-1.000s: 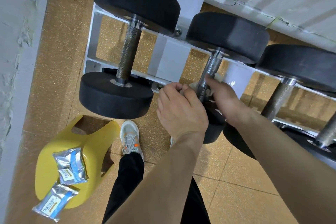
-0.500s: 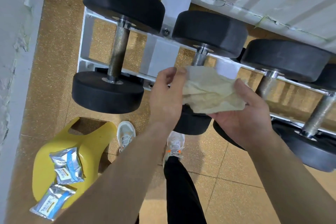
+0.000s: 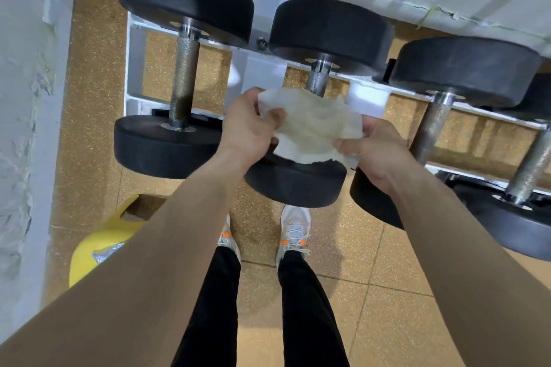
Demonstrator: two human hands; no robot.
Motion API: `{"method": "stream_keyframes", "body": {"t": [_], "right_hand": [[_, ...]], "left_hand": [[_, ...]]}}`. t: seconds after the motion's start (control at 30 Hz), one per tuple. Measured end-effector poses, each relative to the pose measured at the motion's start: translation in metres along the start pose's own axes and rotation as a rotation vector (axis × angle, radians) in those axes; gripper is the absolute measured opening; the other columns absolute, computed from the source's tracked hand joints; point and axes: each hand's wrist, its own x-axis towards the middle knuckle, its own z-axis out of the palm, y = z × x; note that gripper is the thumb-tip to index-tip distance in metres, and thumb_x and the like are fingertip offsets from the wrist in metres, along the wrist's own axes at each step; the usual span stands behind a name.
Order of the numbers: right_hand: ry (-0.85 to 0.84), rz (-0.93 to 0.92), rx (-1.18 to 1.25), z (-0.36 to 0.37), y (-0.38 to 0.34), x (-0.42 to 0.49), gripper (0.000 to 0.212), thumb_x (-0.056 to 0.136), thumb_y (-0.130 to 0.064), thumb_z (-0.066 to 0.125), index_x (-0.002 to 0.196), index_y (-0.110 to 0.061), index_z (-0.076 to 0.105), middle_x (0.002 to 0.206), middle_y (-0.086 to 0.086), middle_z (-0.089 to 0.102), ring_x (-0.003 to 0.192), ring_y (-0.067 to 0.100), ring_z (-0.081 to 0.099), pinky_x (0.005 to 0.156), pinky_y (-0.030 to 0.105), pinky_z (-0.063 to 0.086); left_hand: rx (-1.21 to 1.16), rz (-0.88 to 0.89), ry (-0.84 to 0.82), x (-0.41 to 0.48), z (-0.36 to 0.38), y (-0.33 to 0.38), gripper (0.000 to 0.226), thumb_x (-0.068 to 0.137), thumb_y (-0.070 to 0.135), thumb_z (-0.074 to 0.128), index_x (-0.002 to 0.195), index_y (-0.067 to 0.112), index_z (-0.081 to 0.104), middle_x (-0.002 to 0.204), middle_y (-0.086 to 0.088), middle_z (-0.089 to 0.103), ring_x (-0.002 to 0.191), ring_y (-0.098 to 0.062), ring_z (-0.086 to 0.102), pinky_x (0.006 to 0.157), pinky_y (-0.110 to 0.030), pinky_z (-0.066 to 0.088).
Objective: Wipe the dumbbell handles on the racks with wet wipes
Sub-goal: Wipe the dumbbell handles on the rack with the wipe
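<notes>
A crumpled, yellowish-white wet wipe (image 3: 313, 125) is spread between both hands, just above the near end of the middle dumbbell. My left hand (image 3: 247, 131) pinches its left edge and my right hand (image 3: 372, 149) pinches its lower right edge. The middle dumbbell handle (image 3: 317, 80) shows only at its far end; the wipe hides the remainder. Black dumbbells lie side by side on a white rack (image 3: 134, 68). The left dumbbell handle (image 3: 183, 80) is fully visible, and the right dumbbell handle (image 3: 430, 128) stands beside my right hand.
A yellow stool (image 3: 104, 235) stands on the floor at lower left, with a foil wipe packet (image 3: 104, 253) partly hidden by my left forearm. A white wall runs along the left. My legs and shoes stand on the tan tiled floor below the rack.
Both hands came off the middle dumbbell handle, lifted the wipe and opened it out between them. The view shifted, and my left forearm now covers most of the stool.
</notes>
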Motion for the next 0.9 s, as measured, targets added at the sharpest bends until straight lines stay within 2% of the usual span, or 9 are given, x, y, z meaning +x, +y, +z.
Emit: {"method": "stream_keyframes", "body": {"t": [0.07, 0.17, 0.3, 0.43, 0.53, 0.6, 0.73, 0.83, 0.9], "right_hand": [[0.031, -0.025, -0.06, 0.007, 0.006, 0.005, 0.044, 0.078, 0.015, 0.073, 0.102, -0.022, 0.075, 0.102, 0.0, 0.078, 0.099, 0.022, 0.074, 0.093, 0.046, 0.059], [0.096, -0.096, -0.084, 0.016, 0.006, 0.007, 0.046, 0.081, 0.015, 0.067, 0.096, -0.028, 0.071, 0.095, -0.008, 0.077, 0.092, 0.011, 0.074, 0.079, 0.03, 0.061], [0.236, -0.122, -0.224, 0.025, 0.01, 0.009, 0.038, 0.081, 0.004, 0.067, 0.104, -0.026, 0.064, 0.094, -0.011, 0.073, 0.093, 0.013, 0.071, 0.078, 0.029, 0.059], [0.399, -0.083, -0.322, 0.033, 0.016, -0.002, 0.061, 0.082, -0.005, 0.07, 0.137, -0.013, 0.046, 0.12, 0.006, 0.061, 0.112, 0.023, 0.061, 0.093, 0.033, 0.051], [0.578, -0.278, -0.402, 0.045, 0.018, -0.026, 0.051, 0.082, -0.008, 0.07, 0.129, -0.014, 0.052, 0.126, 0.007, 0.052, 0.118, 0.024, 0.051, 0.1, 0.032, 0.042], [0.527, -0.353, -0.468, 0.054, 0.018, -0.032, 0.036, 0.084, -0.011, 0.066, 0.119, -0.018, 0.06, 0.116, 0.0, 0.058, 0.11, 0.022, 0.055, 0.095, 0.033, 0.044], [0.191, -0.186, -0.339, 0.053, 0.021, -0.026, 0.026, 0.091, -0.011, 0.056, 0.113, -0.022, 0.066, 0.102, -0.008, 0.07, 0.096, 0.013, 0.062, 0.075, 0.02, 0.044], [0.335, -0.186, -0.134, 0.055, 0.035, -0.03, 0.032, 0.092, -0.003, 0.049, 0.112, -0.019, 0.069, 0.102, -0.007, 0.072, 0.096, 0.007, 0.062, 0.077, 0.003, 0.04], [0.477, -0.181, 0.027, 0.069, 0.043, -0.037, 0.028, 0.09, -0.008, 0.046, 0.108, -0.017, 0.067, 0.096, -0.007, 0.071, 0.095, 0.009, 0.064, 0.079, 0.006, 0.042]], "left_hand": [[0.146, 0.071, 0.024, 0.009, 0.003, -0.001, 0.01, 0.099, 0.017, 0.065, 0.103, 0.023, 0.058, 0.085, 0.012, 0.057, 0.077, -0.003, 0.057, 0.057, -0.013, 0.047], [0.36, 0.189, 0.034, 0.023, 0.0, 0.0, 0.008, 0.097, 0.022, 0.066, 0.096, 0.027, 0.06, 0.086, 0.01, 0.059, 0.076, -0.008, 0.058, 0.061, -0.015, 0.043], [0.647, 0.249, 0.046, 0.037, -0.006, -0.002, 0.021, 0.091, 0.042, 0.071, 0.104, 0.035, 0.056, 0.103, 0.01, 0.067, 0.088, -0.022, 0.065, 0.076, -0.037, 0.055], [0.491, 0.117, 0.225, 0.027, -0.012, 0.0, 0.038, 0.089, 0.029, 0.075, 0.119, 0.022, 0.054, 0.114, 0.003, 0.064, 0.101, -0.017, 0.062, 0.081, -0.028, 0.047], [0.348, 0.26, 0.377, -0.001, -0.007, 0.016, 0.018, 0.091, 0.012, 0.063, 0.105, 0.021, 0.057, 0.104, 0.002, 0.065, 0.097, -0.015, 0.062, 0.081, -0.022, 0.046], [0.301, 0.178, 0.265, -0.014, 0.01, 0.027, 0.019, 0.092, 0.016, 0.063, 0.11, 0.019, 0.062, 0.1, 0.006, 0.064, 0.095, -0.015, 0.062, 0.086, -0.026, 0.05], [0.353, -0.204, -0.119, -0.002, 0.055, 0.034, 0.033, 0.088, 0.027, 0.071, 0.113, 0.008, 0.059, 0.097, -0.003, 0.062, 0.098, -0.023, 0.064, 0.077, -0.029, 0.048], [0.334, -0.287, -0.125, 0.013, 0.076, 0.034, 0.036, 0.085, 0.026, 0.073, 0.112, 0.006, 0.059, 0.104, -0.009, 0.066, 0.099, -0.026, 0.063, 0.077, -0.029, 0.05], [0.261, -0.327, -0.077, 0.018, 0.083, 0.028, 0.036, 0.084, 0.026, 0.075, 0.108, 0.007, 0.058, 0.108, -0.008, 0.066, 0.1, -0.026, 0.062, 0.086, -0.031, 0.054]]}}
